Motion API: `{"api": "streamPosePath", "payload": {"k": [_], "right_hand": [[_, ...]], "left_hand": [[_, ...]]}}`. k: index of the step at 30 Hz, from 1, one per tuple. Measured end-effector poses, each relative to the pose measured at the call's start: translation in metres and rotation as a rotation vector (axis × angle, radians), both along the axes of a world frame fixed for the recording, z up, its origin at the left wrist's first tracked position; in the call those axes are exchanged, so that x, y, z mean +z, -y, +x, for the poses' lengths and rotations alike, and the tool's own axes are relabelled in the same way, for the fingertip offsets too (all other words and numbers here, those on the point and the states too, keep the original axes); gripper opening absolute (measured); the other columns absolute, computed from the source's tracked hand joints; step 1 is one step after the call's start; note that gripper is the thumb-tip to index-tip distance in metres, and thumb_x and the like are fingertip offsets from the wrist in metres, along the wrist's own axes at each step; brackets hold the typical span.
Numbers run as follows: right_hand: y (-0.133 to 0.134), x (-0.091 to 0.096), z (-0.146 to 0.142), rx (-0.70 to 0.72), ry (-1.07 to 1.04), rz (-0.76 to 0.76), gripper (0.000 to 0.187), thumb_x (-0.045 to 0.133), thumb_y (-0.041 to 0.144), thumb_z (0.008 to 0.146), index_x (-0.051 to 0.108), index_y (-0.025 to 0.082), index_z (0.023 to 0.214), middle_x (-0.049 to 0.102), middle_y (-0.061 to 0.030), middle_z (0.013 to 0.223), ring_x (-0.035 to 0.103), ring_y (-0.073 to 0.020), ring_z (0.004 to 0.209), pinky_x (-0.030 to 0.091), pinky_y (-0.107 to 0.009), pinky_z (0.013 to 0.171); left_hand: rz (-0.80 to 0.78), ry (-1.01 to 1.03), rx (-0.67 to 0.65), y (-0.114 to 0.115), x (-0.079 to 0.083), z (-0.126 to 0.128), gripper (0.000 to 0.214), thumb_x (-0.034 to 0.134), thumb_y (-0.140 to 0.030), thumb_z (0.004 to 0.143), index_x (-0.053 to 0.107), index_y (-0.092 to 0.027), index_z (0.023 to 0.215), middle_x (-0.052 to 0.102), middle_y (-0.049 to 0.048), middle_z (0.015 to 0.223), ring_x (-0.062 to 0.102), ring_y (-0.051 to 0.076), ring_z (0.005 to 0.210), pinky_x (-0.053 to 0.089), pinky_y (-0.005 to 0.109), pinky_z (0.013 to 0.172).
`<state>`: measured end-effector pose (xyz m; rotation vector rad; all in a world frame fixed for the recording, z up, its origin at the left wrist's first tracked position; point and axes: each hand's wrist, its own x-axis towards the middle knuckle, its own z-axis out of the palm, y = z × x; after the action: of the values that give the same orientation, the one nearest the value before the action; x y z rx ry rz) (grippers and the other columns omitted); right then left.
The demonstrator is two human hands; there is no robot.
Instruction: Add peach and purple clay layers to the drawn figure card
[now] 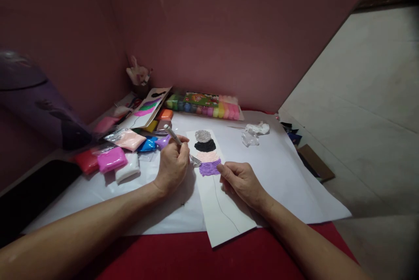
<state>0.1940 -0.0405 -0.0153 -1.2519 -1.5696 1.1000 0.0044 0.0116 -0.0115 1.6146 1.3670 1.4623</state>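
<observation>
My left hand (172,164) is closed around the patterned handle of a small fork (196,160). The tines rest at the left edge of a ridged purple clay band (210,167). That band lies on a long white card (214,210), below pale peach, black and grey clay bands. A thin drawn line runs down the card's bare lower part. Closed at the card's right edge, my right hand (244,181) has its thumb tip beside the purple clay; its lower fingers are partly hidden.
Several packets of coloured clay, including a pink one (112,159), lie on the left. Behind them leans another decorated card (144,109). A long pack of clay (204,106) stands by the wall. Crumpled white material (257,128) sits at right on the white sheet (278,175).
</observation>
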Motion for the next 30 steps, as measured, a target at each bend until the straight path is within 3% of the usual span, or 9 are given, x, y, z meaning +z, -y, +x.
{"api": "streamPosePath", "payload": {"k": [6, 15, 24, 30], "right_hand": [[0.0000, 0.0002, -0.0004, -0.010, 0.003, -0.005, 0.050, 0.057, 0.054, 0.089, 0.054, 0.018, 0.055, 0.052, 0.0016, 0.044, 0.051, -0.0107, 0.042, 0.040, -0.023, 0.045], [0.0000, 0.0009, -0.0005, -0.009, 0.007, 0.000, 0.050, 0.056, 0.055, 0.089, 0.054, 0.018, 0.055, 0.052, 0.0015, 0.045, 0.051, -0.0110, 0.043, 0.041, -0.024, 0.045], [0.0003, 0.0017, -0.0010, -0.013, 0.005, -0.012, 0.050, 0.057, 0.056, 0.088, 0.054, 0.018, 0.055, 0.052, 0.0016, 0.044, 0.051, -0.0110, 0.043, 0.041, -0.024, 0.045], [0.0002, 0.0020, -0.0010, -0.010, 0.006, -0.006, 0.051, 0.057, 0.055, 0.089, 0.054, 0.018, 0.054, 0.051, 0.0017, 0.044, 0.049, -0.0102, 0.042, 0.039, -0.023, 0.044]], "left_hand": [[-0.009, -0.024, -0.055, -0.0002, -0.0021, 0.0006, 0.010, 0.047, -0.024, 0.087, 0.056, -0.018, 0.088, 0.051, -0.0054, 0.052, 0.050, 0.013, 0.047, 0.039, 0.027, 0.051], [-0.013, 0.004, -0.010, -0.0008, -0.0018, -0.0004, 0.011, 0.048, -0.025, 0.087, 0.056, -0.019, 0.091, 0.052, -0.0048, 0.056, 0.053, 0.014, 0.051, 0.040, 0.027, 0.054], [-0.020, 0.017, -0.086, -0.0005, -0.0014, 0.0017, 0.009, 0.049, -0.025, 0.089, 0.056, -0.019, 0.088, 0.051, -0.0054, 0.052, 0.051, 0.013, 0.047, 0.039, 0.027, 0.051], [-0.023, 0.044, -0.054, -0.0012, -0.0007, 0.0015, 0.008, 0.049, -0.024, 0.089, 0.055, -0.019, 0.089, 0.051, -0.0058, 0.052, 0.052, 0.013, 0.048, 0.040, 0.026, 0.052]]}}
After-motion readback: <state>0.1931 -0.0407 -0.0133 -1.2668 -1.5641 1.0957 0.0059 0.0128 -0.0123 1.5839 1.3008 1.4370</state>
